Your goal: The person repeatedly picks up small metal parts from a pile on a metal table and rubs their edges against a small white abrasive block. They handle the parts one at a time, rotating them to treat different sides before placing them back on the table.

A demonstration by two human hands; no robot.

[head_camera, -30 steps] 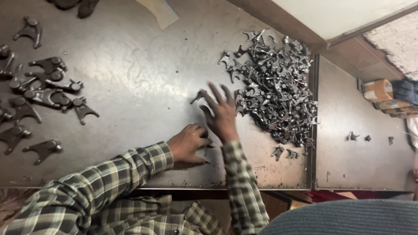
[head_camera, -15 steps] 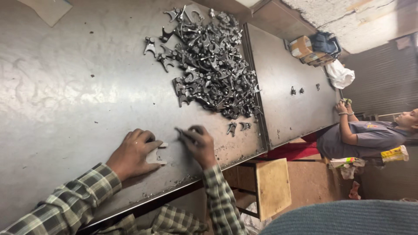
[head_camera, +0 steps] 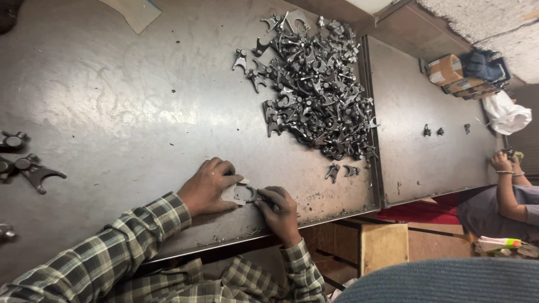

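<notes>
Head view shows my left hand [head_camera: 209, 188] and right hand [head_camera: 279, 210] both pinching one forked metal part [head_camera: 247, 194] flat on the steel table [head_camera: 123, 112] near its front edge; I'd keep it pressed firmly.

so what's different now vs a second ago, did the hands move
Yes. A second ago the right hand was stretched out toward the big pile of metal forks; it has come back to the table's near edge. Both hands now hold one small fork part between them, the left hand pressing it flat. The pile and the loose pieces at the left stayed put.
</notes>
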